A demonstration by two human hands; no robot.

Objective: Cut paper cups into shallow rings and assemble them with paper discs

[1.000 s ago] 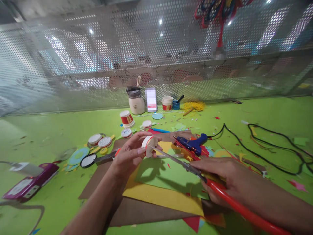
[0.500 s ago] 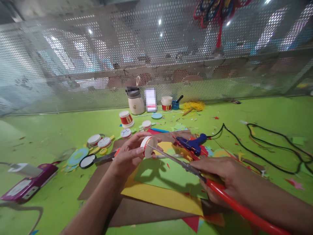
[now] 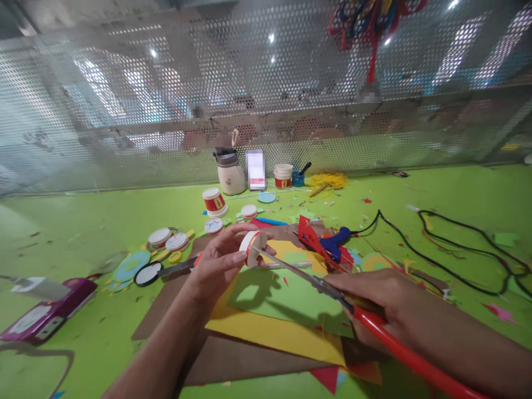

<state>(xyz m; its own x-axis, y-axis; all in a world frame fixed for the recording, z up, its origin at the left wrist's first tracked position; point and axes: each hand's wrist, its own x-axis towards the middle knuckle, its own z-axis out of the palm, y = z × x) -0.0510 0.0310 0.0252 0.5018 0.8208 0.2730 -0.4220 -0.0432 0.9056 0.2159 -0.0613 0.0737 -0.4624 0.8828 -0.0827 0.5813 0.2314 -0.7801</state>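
Note:
My left hand [image 3: 214, 260] is closed on the edge of a small white round lid [image 3: 250, 244] with a red stripe round its side, tilted above the paper. My right hand [image 3: 384, 302] grips red-handled scissors [image 3: 318, 284]; their blades point left, and the tip touches or nearly touches the lid's face. Beneath both hands lie green paper [image 3: 276, 299] and yellow paper [image 3: 286, 335] on a brown board [image 3: 241, 360]. Beyond the scissors, a piece of red paper [image 3: 310, 233] partly covers the blue glue gun [image 3: 337, 241].
Left of the board are decorated lids [image 3: 177, 241], a small round mirror-like disc [image 3: 148, 274] and a purple power strip [image 3: 62, 307]. Toward the back stand a jug [image 3: 230, 176], a phone [image 3: 256, 169] and red-white tubs [image 3: 214, 202]. A black cord [image 3: 449, 282] loops at right.
The red paper by the glue gun now stands up and covers more of the gun's front. The lid has turned slightly in my left hand; the scissors have hardly moved.

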